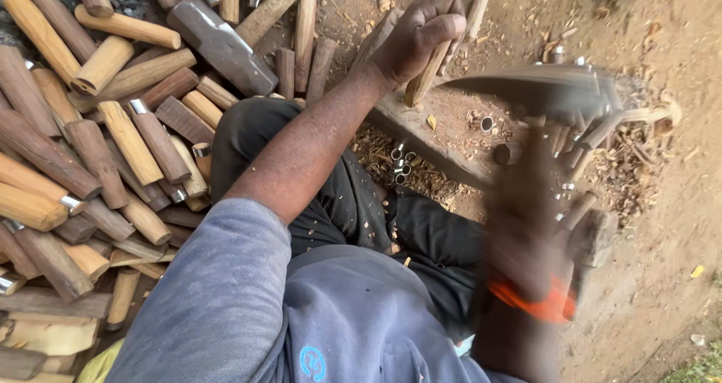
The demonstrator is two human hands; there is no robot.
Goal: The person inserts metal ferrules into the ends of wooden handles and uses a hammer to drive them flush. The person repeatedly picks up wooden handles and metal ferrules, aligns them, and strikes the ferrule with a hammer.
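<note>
Person sits on bare dirt, legs in dark trousers, grey-blue sleeve on the left arm. Left hand (421, 33) is clamped in a fist round a pale wooden stick (421, 78), held upright w/ its lower end on a rough wooden block (444, 146) in front of the knees. Stick looks roughly rounded, raw light wood.

Right hand (526, 202) is a blur, an orange band at the wrist; it seems wrapped on the handle of a broad flat blade (538, 86), grey metal, smeared by motion, just right of the stick at about fist height. Grip itself can't be made out properly. Hands are apart, stick betw. them.

Small metal rings (401, 165), shiny, short tube shapes, lie in curly wood shavings by the block. To the person's left: big heap of turned wooden handles (113, 150), cylindrical, smooth, from pale yellow to dark brown, some w/ metal collars at the end. A heavy hammer head (222, 45), dull grey, faceted, rests on top of the heap.
</note>
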